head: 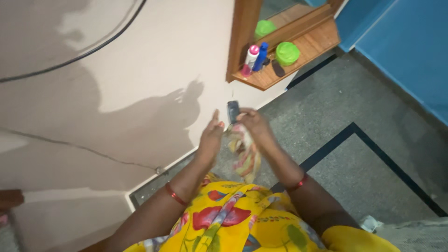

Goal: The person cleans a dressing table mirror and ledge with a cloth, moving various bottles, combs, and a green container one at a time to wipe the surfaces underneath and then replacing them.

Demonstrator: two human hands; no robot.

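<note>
The right hand [252, 122] is pinching a small dark, flat, oblong thing [233, 111], perhaps a comb, upright at its fingertips, with a soft patterned cloth [243, 156] hanging below, apparently caught in the same grip. The left hand [211, 135] is hovering just beside, fingers spread open. Glossy plastic bottles [256, 57] are standing on the wooden shelf [317, 42].

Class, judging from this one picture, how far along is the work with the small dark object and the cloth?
Done: the small dark object is off the wooden shelf and raised in the right hand. In hand: a patterned cloth hangs beneath it, the left hand open alongside. Left: the bottles and green lidded jar stand untouched.
</note>
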